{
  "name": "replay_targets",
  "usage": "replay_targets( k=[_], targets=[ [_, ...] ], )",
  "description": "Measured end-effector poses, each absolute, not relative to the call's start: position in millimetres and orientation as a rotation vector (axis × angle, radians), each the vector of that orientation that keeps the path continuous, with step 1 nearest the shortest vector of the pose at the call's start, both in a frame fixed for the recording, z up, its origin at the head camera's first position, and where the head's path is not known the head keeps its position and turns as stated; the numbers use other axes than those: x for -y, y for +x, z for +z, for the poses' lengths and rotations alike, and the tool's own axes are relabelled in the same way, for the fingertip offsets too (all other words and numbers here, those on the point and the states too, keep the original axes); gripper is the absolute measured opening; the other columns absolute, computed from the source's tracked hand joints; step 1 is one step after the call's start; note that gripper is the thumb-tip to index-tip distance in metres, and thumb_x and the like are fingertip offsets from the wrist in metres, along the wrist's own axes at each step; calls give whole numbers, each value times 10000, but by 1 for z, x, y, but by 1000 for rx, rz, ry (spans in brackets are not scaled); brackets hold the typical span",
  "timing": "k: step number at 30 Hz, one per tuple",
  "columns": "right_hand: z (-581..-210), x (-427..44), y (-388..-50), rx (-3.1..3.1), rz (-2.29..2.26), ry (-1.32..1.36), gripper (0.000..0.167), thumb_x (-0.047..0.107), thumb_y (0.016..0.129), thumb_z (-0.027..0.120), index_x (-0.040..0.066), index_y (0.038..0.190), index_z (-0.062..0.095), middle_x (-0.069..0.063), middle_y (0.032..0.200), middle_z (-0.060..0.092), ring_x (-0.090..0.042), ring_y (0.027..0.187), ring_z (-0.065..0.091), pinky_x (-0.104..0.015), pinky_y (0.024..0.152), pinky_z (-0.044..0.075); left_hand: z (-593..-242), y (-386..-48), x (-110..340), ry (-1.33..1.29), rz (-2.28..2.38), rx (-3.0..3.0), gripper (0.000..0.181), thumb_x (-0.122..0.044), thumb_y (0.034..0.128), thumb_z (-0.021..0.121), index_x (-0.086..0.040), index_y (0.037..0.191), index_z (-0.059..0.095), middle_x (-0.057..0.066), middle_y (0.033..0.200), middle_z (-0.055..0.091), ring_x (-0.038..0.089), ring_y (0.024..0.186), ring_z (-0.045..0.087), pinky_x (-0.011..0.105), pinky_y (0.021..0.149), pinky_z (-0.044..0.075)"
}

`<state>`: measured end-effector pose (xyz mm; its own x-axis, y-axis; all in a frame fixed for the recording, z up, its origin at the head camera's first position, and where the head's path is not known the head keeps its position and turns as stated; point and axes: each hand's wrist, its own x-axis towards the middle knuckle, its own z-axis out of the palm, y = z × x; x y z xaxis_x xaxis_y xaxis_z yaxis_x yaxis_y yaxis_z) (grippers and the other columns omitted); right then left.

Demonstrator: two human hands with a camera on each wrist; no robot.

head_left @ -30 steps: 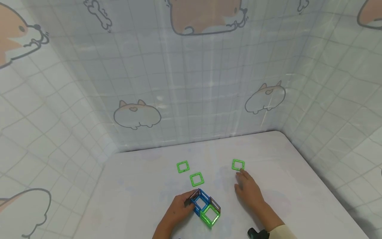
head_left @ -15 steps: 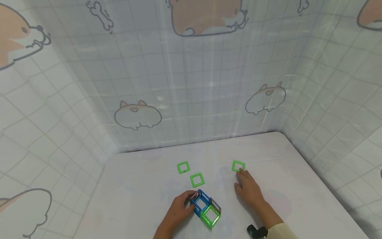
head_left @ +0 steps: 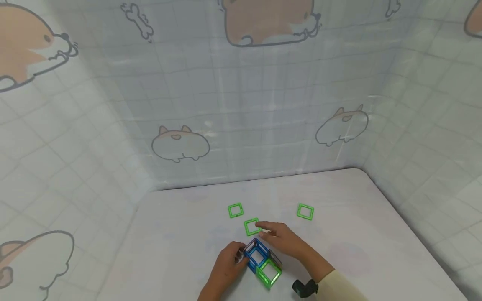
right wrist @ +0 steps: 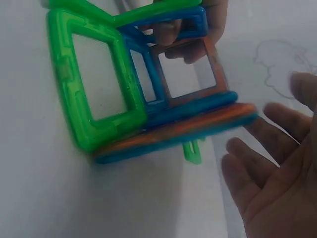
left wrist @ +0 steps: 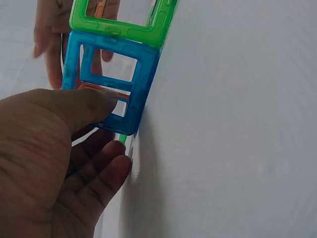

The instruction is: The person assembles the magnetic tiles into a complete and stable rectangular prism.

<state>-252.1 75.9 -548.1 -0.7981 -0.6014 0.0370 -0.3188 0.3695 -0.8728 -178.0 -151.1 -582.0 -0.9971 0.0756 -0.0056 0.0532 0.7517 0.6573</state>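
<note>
One pale tabletop (head_left: 180,251) carries everything. My left hand (head_left: 229,263) pinches the blue end of a build of translucent blue, green and orange plastic frames (head_left: 263,263), set between my hands; my right hand (head_left: 282,237), fingers loosely parted, grips nothing. Beyond lie three flat green plastic squares: the nearest square (head_left: 246,228) under my right fingertips, contact unclear, the left square (head_left: 236,216), the right square (head_left: 305,218). I'd best steady the build lightly and lift the nearest by one edge, clear of the walls.

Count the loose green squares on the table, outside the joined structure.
3: the left square toward the back, the middle square partly behind the right hand, and the right square, set apart. Others could hide under that hand or the left hand.
</note>
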Motion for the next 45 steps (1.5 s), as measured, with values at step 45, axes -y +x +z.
replay_targets(
  k=[45],
  targets=[
    [-589,-99,-245,-2631,-1353,-799,347,104,944,664,85,1291,666,4,1262,691,-177,1165,658,-325,952,574,-575,-226,121,282,1023,-2970,232,-135,892,720,-101,1122,733,-43,1002,739,50,847,661,285,763,597]
  ],
)
